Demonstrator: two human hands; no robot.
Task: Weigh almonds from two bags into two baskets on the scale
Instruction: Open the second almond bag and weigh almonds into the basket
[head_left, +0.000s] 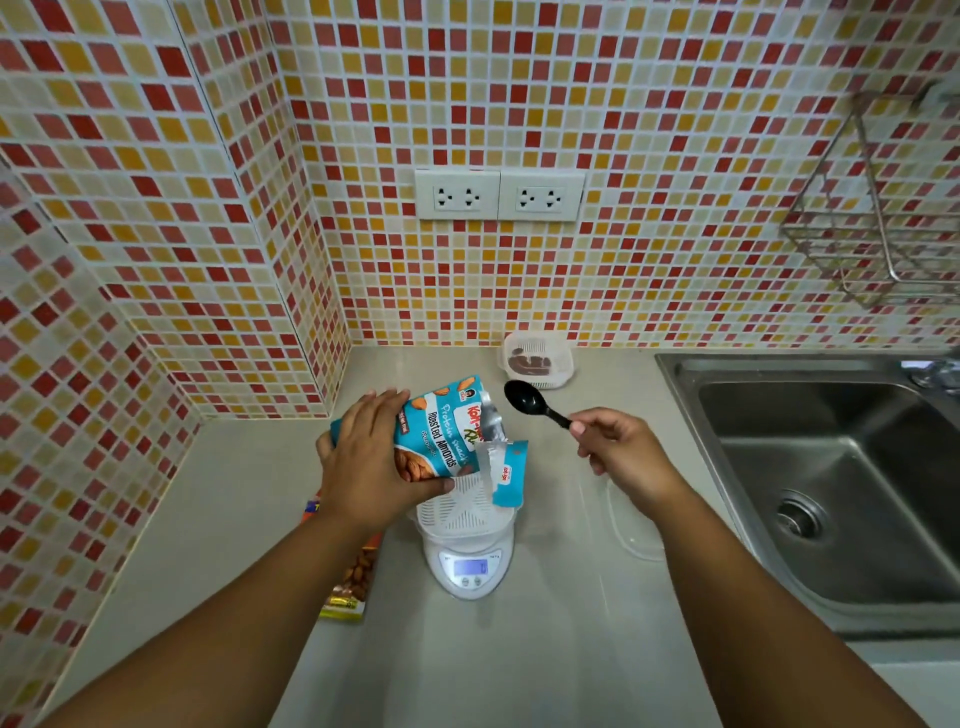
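— What's nearest you?

— My two forearms, reaching out over the grey counter (519, 649). Just past them the scale (470, 558) is sitting with its display facing me so I can be reading it, and a white basket (462, 506) is resting on its platform, seemingly empty as yet.

— And the orange bag on the left?

— That second almond bag (353, 577) is lying flat beside the scale, partly under my left arm, I'd say waiting its turn.

— Your hands?

— My left hand (374, 457) is gripping the blue almond bag (447, 441), fingers curled round it, tipping its torn mouth over the basket. My right hand (618, 449) is pinching a black spoon (535, 402), bowl raised, probably for scooping almonds out gradually.

— Farther back?

— The other basket (537, 361) is standing by the wall, almonds already in it, apparently done.
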